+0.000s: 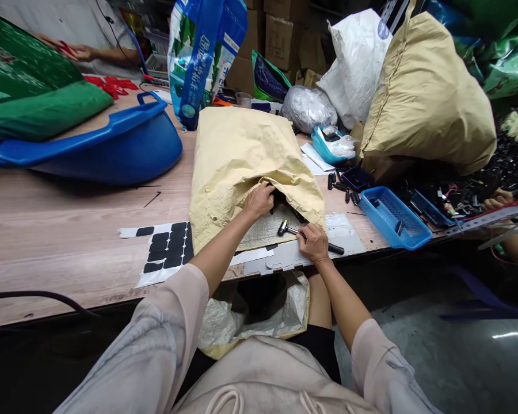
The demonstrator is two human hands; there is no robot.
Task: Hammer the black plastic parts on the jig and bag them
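Note:
A pale yellow woven sack (250, 144) lies on the table with its mouth facing me and dark pieces (280, 201) showing inside. My left hand (259, 201) is at that mouth, fingers curled and closed under the upper flap. What they hold, if anything, I cannot make out. My right hand (314, 242) is closed around a small hammer (290, 229) with a metal and yellow head and a black handle end. It rests by the table edge, above a grey flat board (345, 236). A white sheet of black pads (168, 247) lies left of the sack.
A blue scoop-shaped basin (112, 149) stands left, a blue-printed bag (202, 63) behind. To the right are a blue basket (395, 215), black parts (340, 185) and a full yellow sack (431, 92). Other people's hands (84, 53) show at the back left and far right.

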